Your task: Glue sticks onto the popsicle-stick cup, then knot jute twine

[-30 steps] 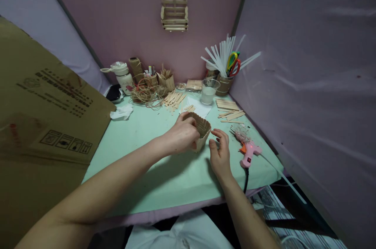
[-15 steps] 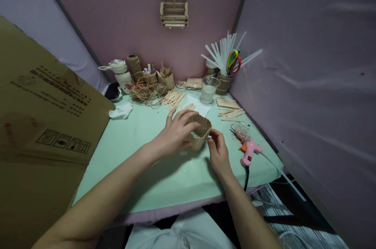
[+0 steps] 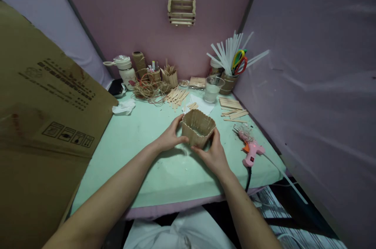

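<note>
A small open basket made of wooden craft sticks [image 3: 198, 127] stands upright in the middle of the pale green table [image 3: 141, 151]. My left hand [image 3: 170, 138] cups its left side, fingers curled round the wall. My right hand [image 3: 212, 153] grips its front right side from below. Both hands hold the basket together. Its inside is visible and looks hollow.
A pink glue gun [image 3: 250, 149] lies to the right, cord running off the front edge. Loose craft sticks [image 3: 175, 95], twine [image 3: 148, 90], a glass [image 3: 212, 88], a cup of white rods and scissors [image 3: 232, 64] line the back. A cardboard sheet [image 3: 44, 123] leans at left.
The basket went from tilted on its side under my left hand to upright. My right hand, open beside it before, has closed on its right side.
</note>
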The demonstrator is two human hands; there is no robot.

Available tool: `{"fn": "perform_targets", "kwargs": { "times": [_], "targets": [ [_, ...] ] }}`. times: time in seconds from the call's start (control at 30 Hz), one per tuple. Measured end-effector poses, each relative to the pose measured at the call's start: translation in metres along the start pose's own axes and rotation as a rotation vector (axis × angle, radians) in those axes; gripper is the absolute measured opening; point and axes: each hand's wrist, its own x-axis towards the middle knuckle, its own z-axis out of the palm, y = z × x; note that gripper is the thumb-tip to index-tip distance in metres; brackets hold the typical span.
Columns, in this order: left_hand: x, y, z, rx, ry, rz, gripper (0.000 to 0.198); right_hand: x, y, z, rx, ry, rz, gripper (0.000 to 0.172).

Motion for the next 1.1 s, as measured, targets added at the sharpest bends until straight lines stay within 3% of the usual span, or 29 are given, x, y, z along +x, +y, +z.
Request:
{"fn": "perform_targets", "kwargs": {
  "times": [0.07,0.23,0.4,0.63,0.73,0.97,1.1],
  "targets": [
    [0.003,0.005,0.003,0.014,-0.066,-0.001,0.095,0.002,-0.001,0.0,-0.014,-0.027,0.019,0.098],
    [0.007,0.01,0.007,0.0,-0.092,-0.088,0.077,0.003,-0.002,-0.001,0.007,-0.033,0.012,0.091],
    [0.004,0.011,0.008,-0.014,-0.049,-0.09,0.073,0.001,-0.003,0.001,0.041,-0.011,0.01,0.088],
    [-0.003,0.012,0.019,-0.103,0.089,-0.013,0.068,-0.011,-0.016,0.013,-0.021,0.185,0.006,0.092],
    [-0.006,0.011,0.016,-0.14,0.123,-0.059,0.07,-0.021,-0.021,0.017,-0.046,0.159,-0.024,0.089],
    [-0.007,0.02,0.001,-0.446,-0.012,-0.176,0.062,-0.055,-0.033,0.03,-0.022,0.028,-0.063,0.082],
    [-0.003,0.021,0.002,-0.596,-0.04,-0.249,0.086,-0.079,-0.044,0.045,-0.006,-0.103,-0.097,0.089]
  ]
}}
